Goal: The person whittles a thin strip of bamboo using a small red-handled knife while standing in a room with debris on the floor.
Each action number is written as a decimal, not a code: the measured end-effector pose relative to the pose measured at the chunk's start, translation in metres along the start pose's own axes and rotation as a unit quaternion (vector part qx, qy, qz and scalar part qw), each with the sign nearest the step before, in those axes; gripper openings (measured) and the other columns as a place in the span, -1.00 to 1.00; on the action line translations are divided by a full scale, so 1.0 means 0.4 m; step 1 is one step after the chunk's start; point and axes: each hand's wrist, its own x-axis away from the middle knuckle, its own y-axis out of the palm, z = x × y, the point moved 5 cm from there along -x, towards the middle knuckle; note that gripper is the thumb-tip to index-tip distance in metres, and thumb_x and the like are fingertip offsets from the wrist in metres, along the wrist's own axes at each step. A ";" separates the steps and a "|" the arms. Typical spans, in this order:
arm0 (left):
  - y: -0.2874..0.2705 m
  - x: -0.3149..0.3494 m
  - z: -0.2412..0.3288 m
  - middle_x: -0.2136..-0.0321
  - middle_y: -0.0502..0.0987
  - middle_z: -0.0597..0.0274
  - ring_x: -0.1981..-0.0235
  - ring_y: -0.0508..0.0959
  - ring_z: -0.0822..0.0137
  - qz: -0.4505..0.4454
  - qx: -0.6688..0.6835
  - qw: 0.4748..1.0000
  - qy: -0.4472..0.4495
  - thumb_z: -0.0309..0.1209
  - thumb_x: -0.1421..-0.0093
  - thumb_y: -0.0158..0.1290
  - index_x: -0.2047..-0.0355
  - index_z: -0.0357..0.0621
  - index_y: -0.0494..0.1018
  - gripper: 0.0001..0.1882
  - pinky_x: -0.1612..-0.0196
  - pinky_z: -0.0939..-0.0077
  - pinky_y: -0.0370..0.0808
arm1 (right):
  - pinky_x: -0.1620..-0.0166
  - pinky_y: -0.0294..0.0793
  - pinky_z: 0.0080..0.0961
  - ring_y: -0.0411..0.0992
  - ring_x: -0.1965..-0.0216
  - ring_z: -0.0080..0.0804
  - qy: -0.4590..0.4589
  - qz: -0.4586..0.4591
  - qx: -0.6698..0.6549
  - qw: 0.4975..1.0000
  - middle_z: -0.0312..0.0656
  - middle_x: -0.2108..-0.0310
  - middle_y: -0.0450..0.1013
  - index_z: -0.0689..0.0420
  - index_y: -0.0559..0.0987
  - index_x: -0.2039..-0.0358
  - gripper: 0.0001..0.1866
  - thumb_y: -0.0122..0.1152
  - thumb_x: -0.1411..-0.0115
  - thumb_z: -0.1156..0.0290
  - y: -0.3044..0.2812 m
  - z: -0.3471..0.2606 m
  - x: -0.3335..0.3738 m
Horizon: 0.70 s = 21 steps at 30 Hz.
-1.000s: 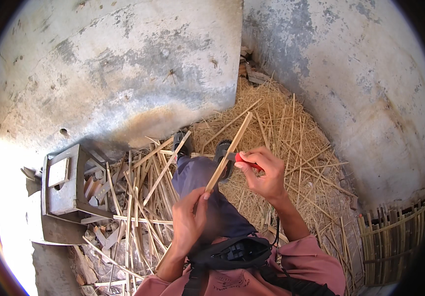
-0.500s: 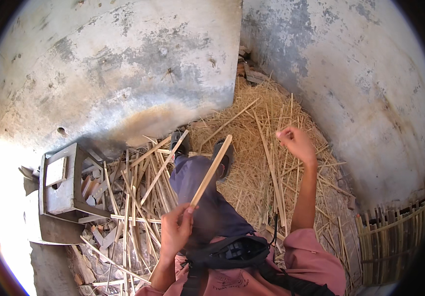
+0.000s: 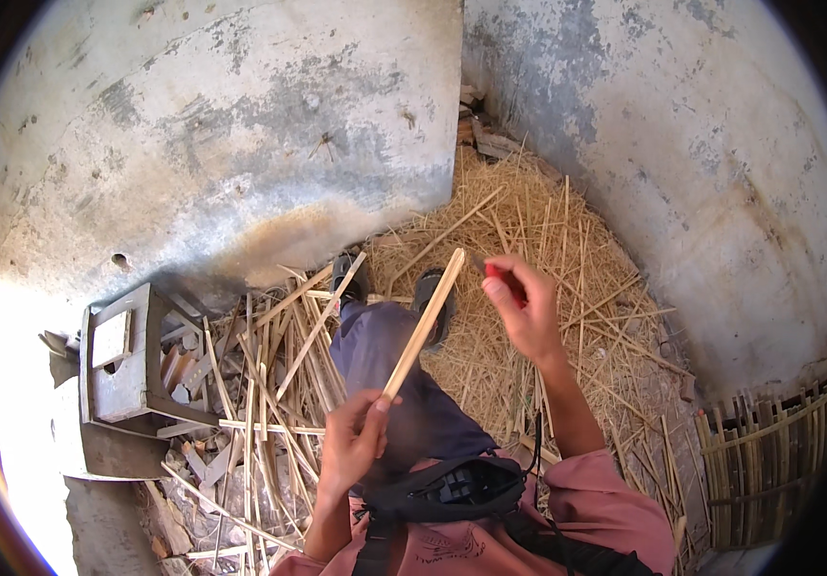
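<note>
A stained, flaking wall (image 3: 240, 125) fills the far side, and a broad bed of shavings (image 3: 605, 336) spreads out from the corner. A grey wooden box (image 3: 125, 394) stands at the left, a slatted panel (image 3: 764, 461) at the lower right, and loose strips (image 3: 264, 413) lie crossed beside the box. The person's dark trouser leg (image 3: 375, 346) runs under the work; strokes are best aimed clear of it and of the black waist bag (image 3: 447, 492) at the lap.

The wooden strip (image 3: 425, 326) is in the air above that leg, slanting up and away to the right, its lower end clasped between thumb and fingers of the left hand (image 3: 351, 442). With only that end held, the far end probably flexes under pressure, so a firm pinch and a steady wrist matter, with the thumb kept well below the cut.

The right hand (image 3: 533, 317) is closed around the red-handled knife (image 3: 504, 281), level with the strip's upper end. Its dark blade (image 3: 478, 261) shows just beside that end, seemingly not touching; which way the edge faces is too small to tell. A shallow angle, light even pressure and strokes along the grain, away from the left hand, should keep the blade from digging in
</note>
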 end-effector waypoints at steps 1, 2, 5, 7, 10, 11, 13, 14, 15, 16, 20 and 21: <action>-0.002 0.001 -0.003 0.58 0.33 0.45 0.69 0.30 0.65 -0.001 0.011 1.000 -0.006 -0.30 -0.57 -0.01 0.06 -0.33 0.57 -0.70 0.63 0.66 0.22 | 0.46 0.28 -0.61 0.35 0.52 -0.62 -0.029 -0.005 0.025 0.999 -0.31 0.40 0.54 0.22 0.67 0.09 -0.74 0.38 -0.36 0.30 0.021 -0.036 0.007; -0.001 0.003 -0.003 0.58 0.32 0.46 0.69 0.27 0.65 -0.006 0.016 1.000 -0.003 -0.29 -0.57 -0.01 0.06 -0.33 0.56 -0.69 0.63 0.67 0.21 | 0.47 0.29 -0.61 0.36 0.52 -0.62 -0.059 -0.007 0.050 0.997 -0.30 0.40 0.55 0.23 0.67 0.10 -0.75 0.41 -0.34 0.32 0.036 -0.072 0.014; 0.002 -0.002 -0.005 0.60 0.28 0.49 0.70 0.21 0.67 -0.024 0.038 0.999 0.005 -0.28 -0.58 -0.03 0.05 -0.31 0.54 -0.70 0.64 0.66 0.16 | 0.46 0.42 -0.51 0.46 0.53 -0.46 -0.095 -0.038 0.055 0.993 -0.20 0.43 0.54 0.23 0.66 0.16 -0.73 0.48 -0.28 0.32 0.074 -0.108 0.045; 0.007 -0.007 -0.004 0.63 0.25 0.53 0.72 0.18 0.68 -0.029 0.057 0.998 0.009 -0.30 -0.59 -0.03 0.03 -0.29 0.53 -0.73 0.64 0.64 0.09 | 0.45 0.49 -0.44 0.53 0.53 -0.33 -0.115 -0.049 0.069 0.990 -0.17 0.45 0.54 0.23 0.65 0.19 -0.72 0.49 -0.27 0.29 0.092 -0.111 0.066; 0.012 -0.009 0.006 0.61 0.27 0.57 0.70 0.15 0.71 -0.035 0.066 0.997 0.005 -0.30 -0.59 -0.04 0.04 -0.25 0.52 -0.74 0.62 0.65 0.04 | 0.46 0.49 -0.44 0.53 0.54 -0.32 -0.133 -0.064 0.053 0.988 -0.17 0.44 0.55 0.21 0.65 0.19 -0.73 0.50 -0.26 0.30 0.112 -0.112 0.091; 0.016 -0.011 0.012 0.61 0.27 0.59 0.68 0.15 0.72 -0.041 0.067 0.997 0.007 -0.30 -0.59 -0.04 0.05 -0.24 0.52 -0.75 0.61 0.66 0.03 | 0.48 0.48 -0.44 0.54 0.54 -0.32 -0.150 -0.058 0.048 0.986 -0.18 0.45 0.55 0.20 0.66 0.19 -0.72 0.50 -0.25 0.28 0.120 -0.110 0.098; 0.025 -0.015 0.023 0.60 0.28 0.62 0.66 0.15 0.74 -0.050 0.069 0.996 0.010 -0.30 -0.59 -0.04 0.05 -0.22 0.52 -0.76 0.59 0.67 0.01 | 0.48 0.47 -0.43 0.53 0.55 -0.33 -0.159 -0.078 0.058 0.983 -0.19 0.45 0.54 0.19 0.66 0.19 -0.71 0.51 -0.25 0.27 0.131 -0.112 0.109; 0.028 -0.018 0.027 0.61 0.26 0.61 0.66 0.14 0.73 -0.045 0.062 0.997 0.017 -0.28 -0.59 -0.03 0.08 -0.22 0.52 -0.74 0.60 0.68 0.03 | 0.49 0.47 -0.43 0.53 0.55 -0.33 -0.163 -0.088 0.063 0.981 -0.20 0.46 0.53 0.19 0.66 0.19 -0.71 0.51 -0.25 0.26 0.137 -0.113 0.113; 0.030 -0.020 0.031 0.63 0.23 0.60 0.67 0.14 0.72 -0.041 0.055 0.997 0.024 -0.25 -0.59 -0.03 0.10 -0.22 0.52 -0.72 0.62 0.68 0.05 | 0.49 0.46 -0.43 0.52 0.55 -0.33 -0.165 -0.084 0.059 0.981 -0.21 0.46 0.53 0.19 0.66 0.19 -0.71 0.51 -0.25 0.25 0.141 -0.115 0.116; 0.031 -0.022 0.033 0.65 0.21 0.59 0.68 0.13 0.71 -0.037 0.047 0.998 0.032 -0.23 -0.59 -0.03 0.13 -0.23 0.52 -0.70 0.63 0.69 0.08 | 0.50 0.46 -0.42 0.52 0.56 -0.33 -0.166 -0.079 0.056 0.981 -0.21 0.47 0.52 0.19 0.67 0.20 -0.71 0.50 -0.25 0.24 0.145 -0.117 0.118; 0.030 -0.023 0.032 0.62 0.24 0.61 0.64 0.14 0.72 -0.028 0.021 0.999 0.040 -0.25 -0.59 -0.03 0.10 -0.22 0.56 -0.71 0.58 0.69 0.05 | 0.51 0.44 -0.42 0.50 0.57 -0.34 -0.162 -0.074 0.064 0.982 -0.23 0.48 0.51 0.18 0.68 0.21 -0.71 0.50 -0.25 0.23 0.144 -0.114 0.116; 0.031 -0.019 0.040 0.60 0.26 0.63 0.60 0.15 0.73 -0.028 0.023 0.999 0.032 -0.28 -0.59 -0.03 0.09 -0.20 0.59 -0.72 0.54 0.68 0.04 | 0.51 0.43 -0.43 0.50 0.57 -0.35 -0.168 -0.071 0.071 0.981 -0.23 0.48 0.51 0.18 0.68 0.21 -0.71 0.50 -0.24 0.23 0.141 -0.116 0.114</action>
